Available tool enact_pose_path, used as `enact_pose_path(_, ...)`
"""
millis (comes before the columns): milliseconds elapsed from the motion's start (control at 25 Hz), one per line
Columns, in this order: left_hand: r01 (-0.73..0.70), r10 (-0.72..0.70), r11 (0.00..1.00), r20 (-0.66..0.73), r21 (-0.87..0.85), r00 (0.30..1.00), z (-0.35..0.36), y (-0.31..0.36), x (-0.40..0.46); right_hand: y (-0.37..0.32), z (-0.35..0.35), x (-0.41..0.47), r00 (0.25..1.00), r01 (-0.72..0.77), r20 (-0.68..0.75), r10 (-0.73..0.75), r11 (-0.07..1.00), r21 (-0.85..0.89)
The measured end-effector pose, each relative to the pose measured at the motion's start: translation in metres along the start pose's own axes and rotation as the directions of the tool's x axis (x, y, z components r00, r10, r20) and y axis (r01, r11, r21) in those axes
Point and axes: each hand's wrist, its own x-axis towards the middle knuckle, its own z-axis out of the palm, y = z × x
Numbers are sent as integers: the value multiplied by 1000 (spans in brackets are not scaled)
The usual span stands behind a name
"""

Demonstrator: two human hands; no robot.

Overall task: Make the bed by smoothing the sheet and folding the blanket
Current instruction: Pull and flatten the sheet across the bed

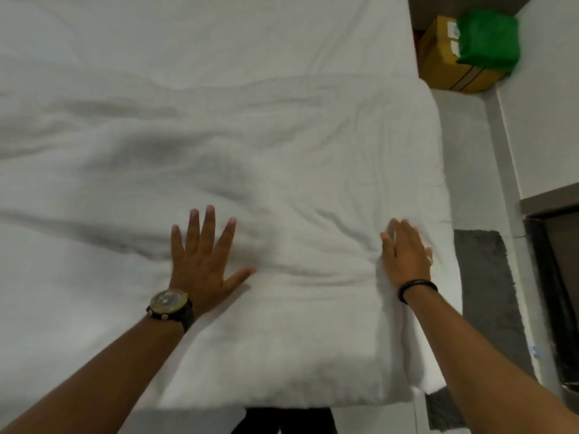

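Note:
A thick white blanket (282, 170) lies folded across the near part of the bed, wrinkled, with its right edge near the bed's side. The smoother white sheet (219, 36) shows beyond it at the top. My left hand (203, 261) lies flat on the blanket with fingers spread, a watch on the wrist. My right hand (404, 252) presses with straight fingers against the blanket's right edge, a dark band on the wrist.
A yellow cardboard box (445, 64) with a green bag (488, 39) on it stands on the floor beyond the bed's right side. A grey rug (482, 277) lies on the floor at right, next to a dark piece of furniture (557, 277).

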Motion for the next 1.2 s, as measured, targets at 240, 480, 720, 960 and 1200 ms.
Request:
enact_pose_path(240, 23, -61, 977, 174, 211, 983, -62, -12, 190, -68, -55, 145, 949, 314, 36, -312, 939, -139)
enact_pose_path(480, 112, -172, 947, 183, 301, 968, -62, -65, 333, -126, -83, 292, 887, 413, -53, -459, 839, -353)
enact_pose_path(720, 21, -27, 961, 17, 275, 999, -54, -75, 361, -159, -54, 340, 869, 374, -86, -486, 761, -530)
enact_pose_path(960, -136, 207, 919, -159, 371, 965, -56, -125, 455, -143, -29, 377, 654, 312, -406, -638, 716, -624)
enact_pose_path(1200, 5, 62, 964, -243, 267, 968, -39, -124, 450, -130, -36, 400, 721, 254, -454, -523, 810, -528)
